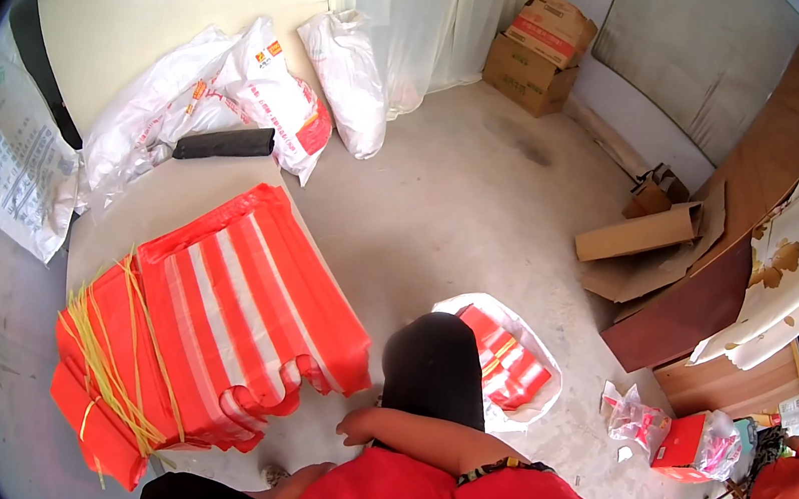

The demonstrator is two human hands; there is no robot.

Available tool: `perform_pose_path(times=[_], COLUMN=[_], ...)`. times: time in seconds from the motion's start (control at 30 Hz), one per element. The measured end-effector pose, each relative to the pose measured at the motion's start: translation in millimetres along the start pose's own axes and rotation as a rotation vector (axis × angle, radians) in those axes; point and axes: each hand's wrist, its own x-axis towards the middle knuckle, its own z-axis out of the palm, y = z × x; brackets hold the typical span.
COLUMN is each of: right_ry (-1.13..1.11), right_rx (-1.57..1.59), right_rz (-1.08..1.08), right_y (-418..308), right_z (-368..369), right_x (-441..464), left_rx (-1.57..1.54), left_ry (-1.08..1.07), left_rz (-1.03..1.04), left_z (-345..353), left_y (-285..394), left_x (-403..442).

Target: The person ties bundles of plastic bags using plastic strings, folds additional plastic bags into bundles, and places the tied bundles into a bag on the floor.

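My right hand (358, 427) hangs past my right thigh, near the front corner of a stack of red-and-white striped plastic bags (241, 299). Its fingers point down, and whether they grip anything cannot be made out. Lower down, my left hand (307, 476) is mostly covered by my arm and red shirt; a small pale thing (274, 475) shows beside it. Loose yellow strands (121, 385) lie across the left end of the striped bags, over a folded red bundle (99, 427). The bags rest on a low table (107, 246).
Right of my knee stands a white sack (540, 409) holding tied red-and-white bundles (510, 365). Stuffed white sacks (346, 81) and a black roll (225, 143) are at the back left. Cardboard boxes (534, 73) stand far off; flattened cardboard (642, 246) and a red box (682, 443) lie right.
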Motion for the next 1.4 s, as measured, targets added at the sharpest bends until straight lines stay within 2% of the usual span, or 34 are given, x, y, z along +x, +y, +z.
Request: perform_pose_path(times=[1.4], right_ry=[0.01], right_rx=[-0.033], right_rz=[0.009], right_y=[1], right_z=[2], right_x=[4], left_rx=[0.001], left_ry=[0.055], left_rz=[0.029], left_z=[4], left_y=[-12], left_x=[-7])
